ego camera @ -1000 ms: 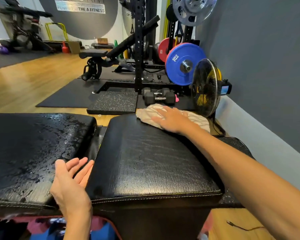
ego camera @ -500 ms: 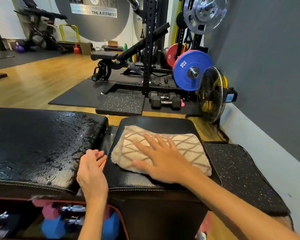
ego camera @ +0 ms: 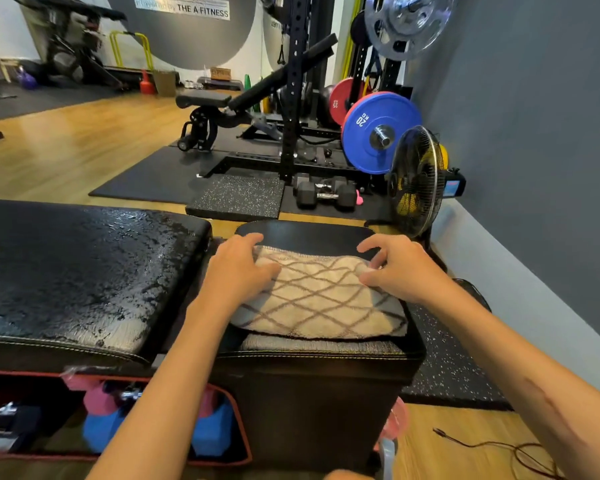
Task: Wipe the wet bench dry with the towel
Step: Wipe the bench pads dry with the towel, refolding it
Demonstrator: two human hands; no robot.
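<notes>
Wet bench pad (ego camera: 84, 271) at nine o'clock: long, black, beaded and filmed with water across most of the top, not yet wiped by the look of it. Below it, at seven o'clock, blue and pink dumbbells (ego camera: 104, 420) stowed in an open shelf. Just beside, across a narrow gap, the smaller seat pad (ego camera: 312, 233) near centre, matte and apparently dry.

Left hand (ego camera: 239, 268) at ten o'clock of the towel (ego camera: 319, 303), a second ago hovering by the gap, now down on the towel's left far corner, fingers spread and curled onto the cloth. Towel lying flat on the seat pad, folded, tan with a brown diamond pattern, drawn back from the far edge to the near half since a second ago. Right hand (ego camera: 399, 268) at two o'clock of the towel, half a second ago pressed flat on its middle, now shifted to the right far corner, fingers bent, apart, pinching at the edge; a firm clamp cannot be told.

Likely meaning: seat pad finished, wiping stroke ended, both hands gathering or refolding the towel for a move leftward onto the wet pad. Most of the task judged still ahead.

Farther off, at one o'clock, a floor fan (ego camera: 416, 181) and a blue weight plate (ego camera: 378, 131).
</notes>
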